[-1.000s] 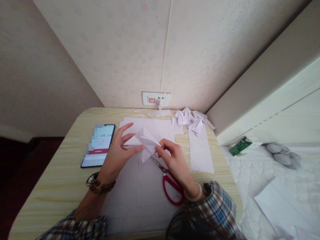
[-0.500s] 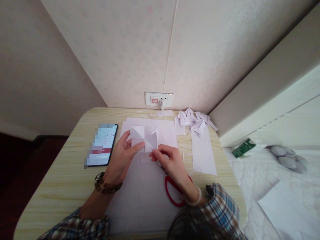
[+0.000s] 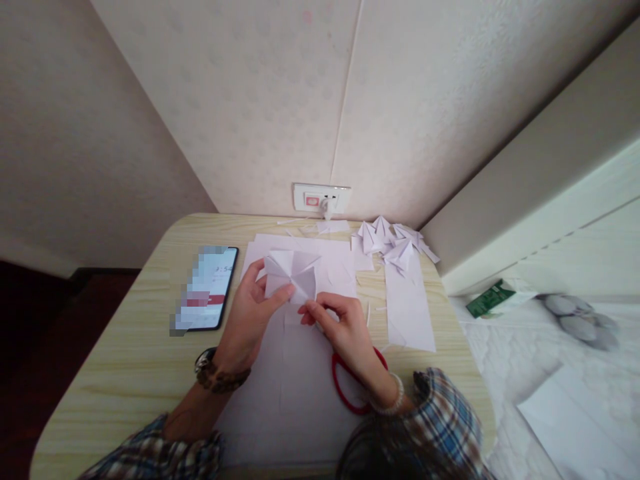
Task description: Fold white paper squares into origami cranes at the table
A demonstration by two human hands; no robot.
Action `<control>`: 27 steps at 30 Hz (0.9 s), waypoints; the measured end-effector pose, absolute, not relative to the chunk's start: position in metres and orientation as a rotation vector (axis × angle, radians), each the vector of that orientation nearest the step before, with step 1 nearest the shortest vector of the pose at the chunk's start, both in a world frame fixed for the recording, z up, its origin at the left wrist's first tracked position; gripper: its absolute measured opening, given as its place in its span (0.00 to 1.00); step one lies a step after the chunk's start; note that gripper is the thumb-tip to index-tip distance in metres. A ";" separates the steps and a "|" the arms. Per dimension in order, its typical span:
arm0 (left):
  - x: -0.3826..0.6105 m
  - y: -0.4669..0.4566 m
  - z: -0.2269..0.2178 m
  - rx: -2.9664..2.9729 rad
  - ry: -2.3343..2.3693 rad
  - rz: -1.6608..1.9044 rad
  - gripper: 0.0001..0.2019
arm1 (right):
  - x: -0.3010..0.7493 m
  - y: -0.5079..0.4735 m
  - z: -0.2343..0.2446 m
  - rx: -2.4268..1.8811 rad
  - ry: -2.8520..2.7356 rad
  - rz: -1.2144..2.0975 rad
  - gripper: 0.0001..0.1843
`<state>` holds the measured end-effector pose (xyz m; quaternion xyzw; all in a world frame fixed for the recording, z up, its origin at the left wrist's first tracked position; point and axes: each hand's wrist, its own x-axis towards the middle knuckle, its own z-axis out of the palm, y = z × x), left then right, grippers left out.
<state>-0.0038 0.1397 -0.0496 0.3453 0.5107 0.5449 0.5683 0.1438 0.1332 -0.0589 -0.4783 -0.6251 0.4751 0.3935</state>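
A small square of white paper (image 3: 293, 267) with creases meeting near its middle is held up above larger white sheets (image 3: 270, 373). My left hand (image 3: 255, 297) grips its left side, thumb on the front and fingers behind. At the lower right corner, my right hand (image 3: 337, 323) pinches the paper between thumb and forefinger. Partly under my right hand and wrist lie scissors with red handles (image 3: 345, 393); their blades are mostly hidden. Several folded white paper pieces (image 3: 383, 237) are heaped at the back right of the table.
A phone (image 3: 207, 290) with a lit screen lies on the left of the wooden table (image 3: 130, 333). Paper strips and scraps (image 3: 333, 227) are scattered near the wall socket (image 3: 321, 200). On the white bedding at right are a green box (image 3: 493, 298) and a white sheet (image 3: 580, 420).
The creased paper has opened a little flatter, its upper edge now spread between the corners. Both hands keep their hold and have barely moved; the view has shifted slightly.
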 end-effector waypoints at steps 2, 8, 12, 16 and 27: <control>-0.005 0.140 -0.049 0.843 1.201 1.257 0.28 | 0.144 0.134 -0.061 -1.209 -1.579 1.217 0.17; -0.009 0.142 -0.049 0.840 1.292 1.226 0.31 | 0.147 0.138 -0.064 -1.263 -1.547 1.046 0.06; -0.008 0.142 -0.049 0.860 1.346 1.193 0.31 | 0.152 0.137 -0.060 -1.248 -1.458 0.716 0.08; -0.007 0.140 -0.047 0.916 1.281 1.123 0.33 | 0.154 0.133 -0.057 -1.133 -1.616 0.590 0.06; -0.006 0.137 -0.045 0.878 1.236 1.120 0.30 | 0.155 0.128 -0.059 -0.998 -1.795 0.431 0.11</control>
